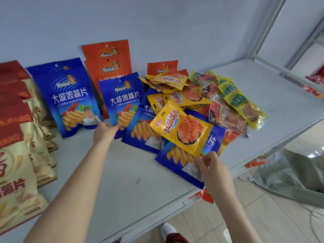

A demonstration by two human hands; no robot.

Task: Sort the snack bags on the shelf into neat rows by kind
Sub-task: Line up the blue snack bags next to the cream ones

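On the white shelf [122, 172] two blue chip bags stand upright against the back wall, one [64, 97] at left and one [122, 99] beside it. My left hand [105, 131] holds the bottom edge of the second. Orange bags [107, 57] stand behind them. More blue bags [142, 135] lie flat in a pile. My right hand [209, 165] pinches the lower corner of a yellow snack bag [184, 128] lying on top of a flat blue bag [177, 162]. Several yellow bags [173, 85] and small green and red packets [233, 100] are heaped at the right.
A row of red and cream chip bags [19, 155] stands along the left edge. The shelf's front edge runs diagonally; an orange bag [205, 195] hangs below it. A grey sack [294, 178] lies on the tiled floor. A neighbouring shelf [313, 83] holds red packets.
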